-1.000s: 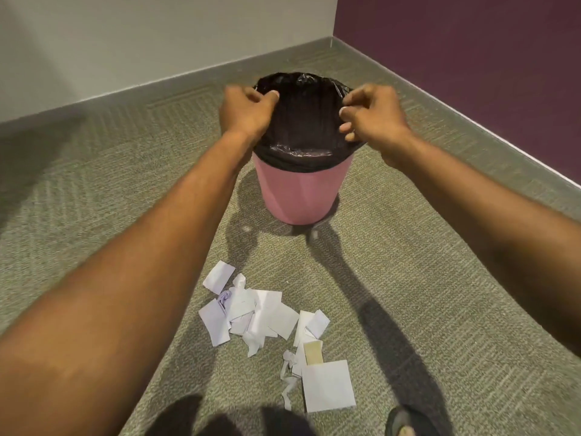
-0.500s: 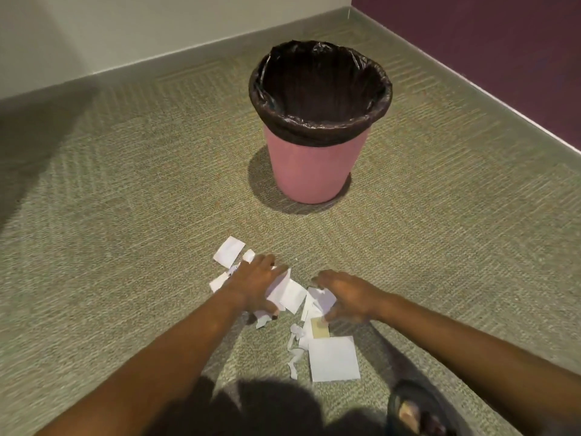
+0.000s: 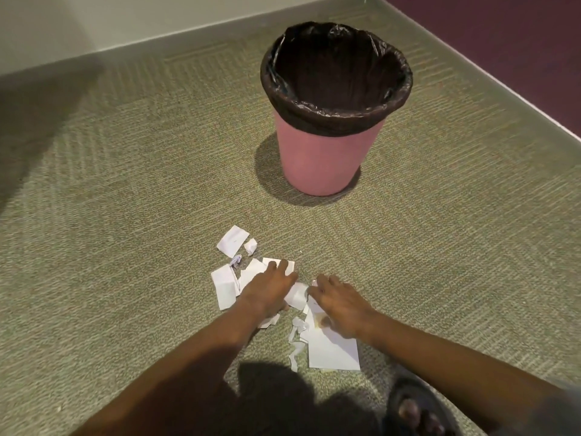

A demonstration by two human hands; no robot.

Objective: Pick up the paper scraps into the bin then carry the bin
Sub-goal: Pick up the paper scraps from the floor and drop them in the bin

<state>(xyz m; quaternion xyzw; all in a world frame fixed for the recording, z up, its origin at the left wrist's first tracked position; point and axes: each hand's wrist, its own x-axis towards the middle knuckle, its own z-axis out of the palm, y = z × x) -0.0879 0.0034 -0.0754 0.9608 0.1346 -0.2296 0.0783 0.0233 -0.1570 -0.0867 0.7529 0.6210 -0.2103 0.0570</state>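
A pink bin (image 3: 327, 158) with a black liner folded over its rim stands upright on the carpet, beyond the scraps. White paper scraps (image 3: 225, 287) lie scattered on the floor in front of me, with a larger sheet (image 3: 334, 352) nearest me and two small pieces (image 3: 233, 243) farthest out. My left hand (image 3: 267, 291) rests flat on the middle of the pile, fingers stretched forward. My right hand (image 3: 341, 305) lies on the scraps just to its right, fingertips touching a white piece between the two hands. Neither hand lifts any paper.
Grey-green carpet (image 3: 125, 215) surrounds the bin and pile. A pale wall with a skirting (image 3: 157, 42) runs along the back, and a dark purple wall (image 3: 518, 51) along the right. My sandalled foot (image 3: 415, 413) is at the bottom right.
Both hands left the bin's rim and came down onto the scraps. In the last half second they drew closer together and the pile shifted slightly.
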